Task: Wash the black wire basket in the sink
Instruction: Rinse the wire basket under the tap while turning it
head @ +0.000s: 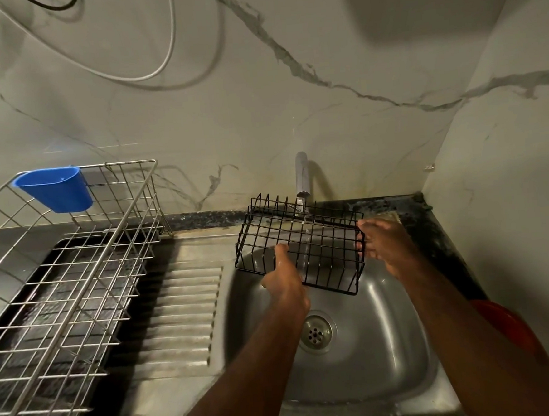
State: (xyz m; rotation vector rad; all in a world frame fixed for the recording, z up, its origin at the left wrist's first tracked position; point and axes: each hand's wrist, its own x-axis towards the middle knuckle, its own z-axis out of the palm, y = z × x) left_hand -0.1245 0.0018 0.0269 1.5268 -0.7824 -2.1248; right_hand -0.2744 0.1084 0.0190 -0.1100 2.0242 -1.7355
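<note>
Rinsing the basket under the running tap

Black wire basket [302, 248] was held tilted over the sink [390, 346] at 12 o'clock so water ran through; left hand [285, 285] gripped the near edge, right hand [382, 242] fingers curled round the side wires at 3 o'clock

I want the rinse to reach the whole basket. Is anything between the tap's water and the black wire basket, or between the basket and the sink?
Nothing visible. The stream from the tap falls straight onto the black wire basket, which both hands, left hand and right hand, hold directly over the open sink.
</note>
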